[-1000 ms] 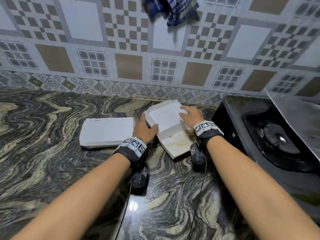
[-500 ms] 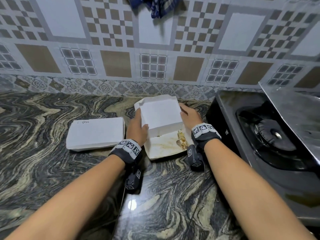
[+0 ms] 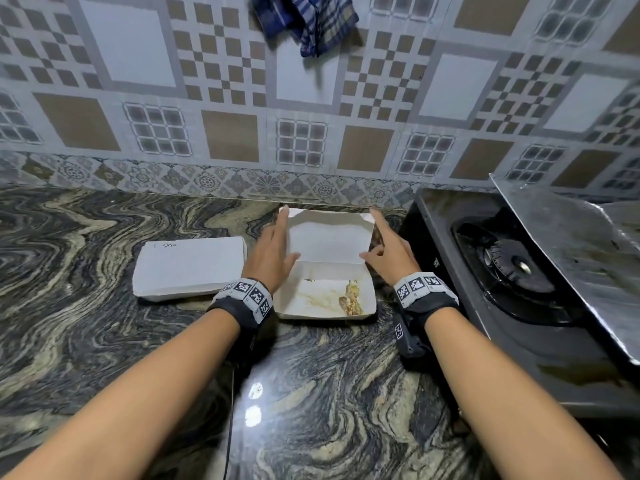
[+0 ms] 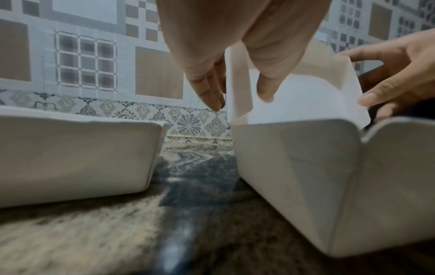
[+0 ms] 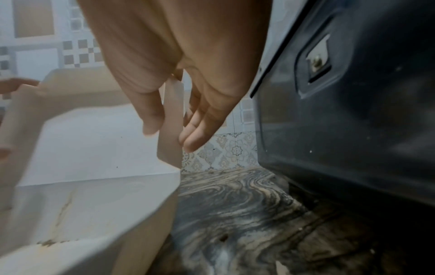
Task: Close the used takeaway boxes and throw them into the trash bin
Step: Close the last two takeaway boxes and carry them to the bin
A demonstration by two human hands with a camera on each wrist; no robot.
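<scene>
Both forearms are extended over the marbled countertop (image 3: pixel 104 341) toward its rear edge. The left hand (image 3: pixel 272 252) is laid along the left side flap of the raised lid (image 3: pixel 329 237) of the open takeaway box (image 3: pixel 325 296). Its fingers (image 4: pixel 212 93) are held straight and close together on the outside of the flap, and its thumb (image 4: pixel 266 89) is set on the inside. The right hand (image 3: pixel 389 252) is placed at the lid's right side flap, which is seen in the right wrist view between the thumb (image 5: pixel 150 119) and the nearly straight fingers (image 5: pixel 195 137). The index finger is stretched along the flap to the lid's far corner.

The open box is white, with its lid tilted up and back toward the tiled wall (image 3: pixel 225 98). Its tray is smeared with yellowish sauce and food scraps (image 3: pixel 351 299). It stands near the rear edge, just beside a black gas stove (image 3: pixel 519 278) on its right.

Two takeaway boxes are counted. The closed takeaway box (image 3: pixel 188 268) lies flat just left of the open one, apart from it, with small handwriting on its lid. One checked cloth (image 3: pixel 308 19) hangs on the wall above.
</scene>
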